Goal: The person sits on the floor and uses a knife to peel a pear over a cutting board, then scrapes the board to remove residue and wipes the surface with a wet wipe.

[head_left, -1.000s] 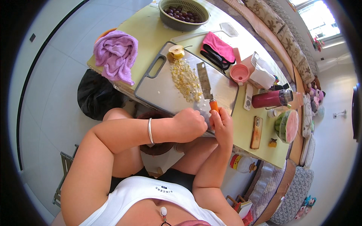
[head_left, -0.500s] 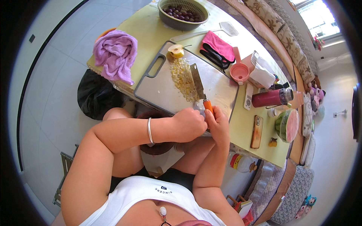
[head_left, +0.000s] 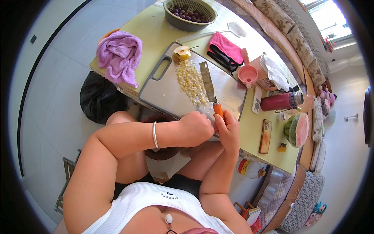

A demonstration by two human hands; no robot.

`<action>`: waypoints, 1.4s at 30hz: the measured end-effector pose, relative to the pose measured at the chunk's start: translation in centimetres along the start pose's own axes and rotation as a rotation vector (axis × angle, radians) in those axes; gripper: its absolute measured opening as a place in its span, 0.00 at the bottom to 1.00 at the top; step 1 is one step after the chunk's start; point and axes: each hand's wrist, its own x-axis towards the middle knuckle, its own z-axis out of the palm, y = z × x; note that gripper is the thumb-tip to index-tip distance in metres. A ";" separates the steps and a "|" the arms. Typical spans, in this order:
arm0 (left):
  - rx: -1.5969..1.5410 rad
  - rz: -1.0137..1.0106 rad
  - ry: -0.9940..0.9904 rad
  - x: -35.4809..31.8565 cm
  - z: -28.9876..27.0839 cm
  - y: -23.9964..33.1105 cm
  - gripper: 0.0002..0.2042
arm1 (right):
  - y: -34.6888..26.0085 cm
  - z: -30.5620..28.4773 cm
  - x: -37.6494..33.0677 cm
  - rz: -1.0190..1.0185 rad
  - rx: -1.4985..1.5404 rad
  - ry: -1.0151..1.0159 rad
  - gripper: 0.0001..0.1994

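Observation:
My right hand point(head_left: 228, 128) grips the orange handle of a knife point(head_left: 208, 84); its flat blade lies along the pile of small pale chopped pieces point(head_left: 190, 81) on the grey cutting board point(head_left: 163, 91). My left hand point(head_left: 196, 128) is closed in a fist at the board's near edge, right beside the right hand and touching it. What the fist holds is hidden. A cut pale fruit piece point(head_left: 182, 52) sits at the board's far corner.
A purple towel point(head_left: 119, 56) lies left of the board. Behind are a colander of dark fruit point(head_left: 190, 13), a pink cloth point(head_left: 226, 47), a pink cup point(head_left: 248, 74), a red bottle point(head_left: 281, 101), a phone point(head_left: 266, 135) and a cut watermelon point(head_left: 297, 128). A black bag point(head_left: 99, 97) sits below the table.
The knife blade has swung left and down onto the chopped pile. Both hands stayed together at the board's near edge.

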 end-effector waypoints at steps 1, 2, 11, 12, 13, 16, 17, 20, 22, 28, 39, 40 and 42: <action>-0.009 -0.004 -0.004 0.0 0.1 0.0 0.08 | 0.3 0.0 0.1 -0.024 -0.062 -0.001 0.09; -0.018 -0.007 -0.008 -0.1 0.3 0.0 0.08 | 0.5 0.0 0.3 -0.049 -0.125 -0.002 0.09; -0.023 -0.009 -0.002 -0.1 0.5 0.0 0.08 | 0.2 0.2 0.2 -0.097 -0.185 -0.010 0.09; -0.030 -0.010 -0.010 -0.2 0.5 -0.1 0.08 | 0.4 0.2 0.3 -0.078 -0.167 -0.016 0.09; -0.032 -0.009 -0.002 -0.2 0.5 -0.1 0.08 | 0.6 0.2 0.4 -0.059 -0.149 -0.021 0.09; -0.021 -0.005 0.006 -0.2 0.1 0.0 0.08 | 0.4 0.2 0.2 0.000 0.044 -0.020 0.09; -0.006 -0.001 -0.001 -0.1 -0.1 0.0 0.08 | 0.2 0.2 0.1 0.020 0.132 -0.019 0.09; -0.018 -0.008 -0.034 -0.1 0.0 0.1 0.08 | 0.1 0.3 0.1 -0.028 -0.110 0.005 0.09; -0.018 -0.003 -0.030 -0.2 0.0 0.1 0.08 | 1.3 0.4 0.5 -0.024 -0.063 -0.005 0.10; 0.078 0.090 0.082 -0.3 0.0 0.2 0.06 | 0.2 0.7 0.2 -0.038 0.024 -0.018 0.10; -0.097 0.404 0.263 0.1 0.9 1.0 0.06 | 0.1 1.2 0.4 -0.090 -0.099 -0.027 0.11; -0.110 0.409 0.259 0.1 1.0 0.9 0.06 | 0.1 1.2 0.4 -0.096 -0.052 -0.024 0.11; -0.135 0.417 0.251 0.0 1.1 0.8 0.06 | 0.0 1.1 0.1 -0.109 0.042 -0.020 0.11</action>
